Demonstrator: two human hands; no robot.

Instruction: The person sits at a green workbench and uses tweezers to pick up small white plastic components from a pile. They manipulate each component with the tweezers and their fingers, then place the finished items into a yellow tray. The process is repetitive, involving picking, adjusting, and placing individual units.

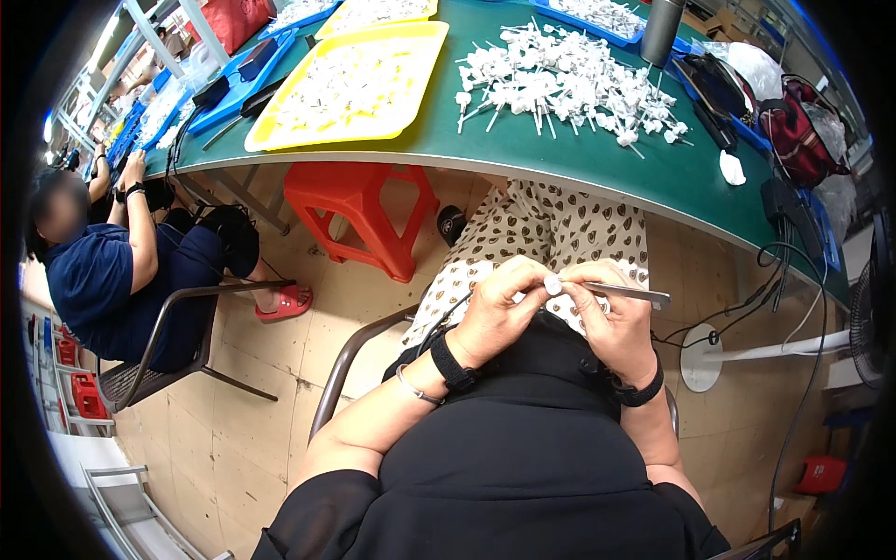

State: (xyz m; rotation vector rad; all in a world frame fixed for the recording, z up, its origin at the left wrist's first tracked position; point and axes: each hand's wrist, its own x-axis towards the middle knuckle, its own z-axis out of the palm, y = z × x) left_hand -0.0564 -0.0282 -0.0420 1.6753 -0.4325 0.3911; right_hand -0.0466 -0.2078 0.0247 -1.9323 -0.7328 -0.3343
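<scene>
Both of my hands are raised close together over my lap, short of the table edge. My left hand (502,306) pinches a small white plastic piece (553,285) between thumb and fingertips. In my right hand (618,322) is a slim flat metal tool (633,293); its slanted end sticks out to the right, and its other end meets the white piece. The fingers hide much of the tool, and I cannot tell its exact kind. Beyond my hands, a heap of white plastic pieces with thin stems (560,79) lies on the green table (597,166).
A yellow tray (417,84) of small parts stands left of the heap. A dark cylindrical bottle (661,33) and a dark red bag (798,126) are at the right. Below are a red stool (350,191), loose cables (784,247) and a fan (868,303). A co-worker (140,266) sits left.
</scene>
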